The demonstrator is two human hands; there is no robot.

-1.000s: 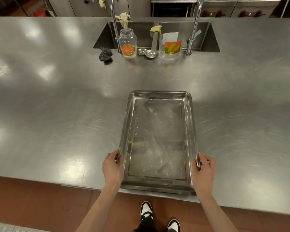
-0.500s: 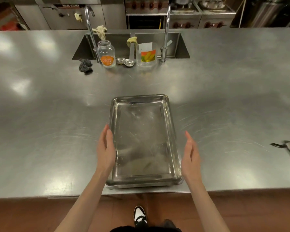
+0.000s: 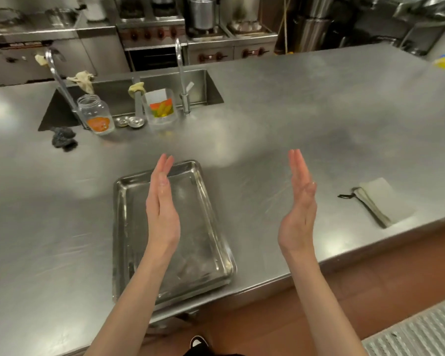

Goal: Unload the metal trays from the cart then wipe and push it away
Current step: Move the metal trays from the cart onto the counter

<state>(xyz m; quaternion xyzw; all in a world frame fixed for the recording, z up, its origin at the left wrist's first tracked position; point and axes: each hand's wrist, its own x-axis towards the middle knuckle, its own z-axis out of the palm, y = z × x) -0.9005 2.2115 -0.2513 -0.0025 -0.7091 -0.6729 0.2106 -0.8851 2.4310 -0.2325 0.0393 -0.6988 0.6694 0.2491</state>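
At the counter's (image 3: 306, 104) near edge lies one scuffed, shiny metal tray (image 3: 203, 242); your left hand (image 3: 162, 214) and right hand (image 3: 297, 217) hover flat-fingered, holding nothing.

Both hands, left (image 3: 162, 211) and right (image 3: 297, 214), have let go of the tray (image 3: 203, 253) and lifted, fingers straight.

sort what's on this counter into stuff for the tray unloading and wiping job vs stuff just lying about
For the job: metal tray, folded cloth.

Lying about: glass jar, clear container with corn label, dark scouring pad, two small metal lids.
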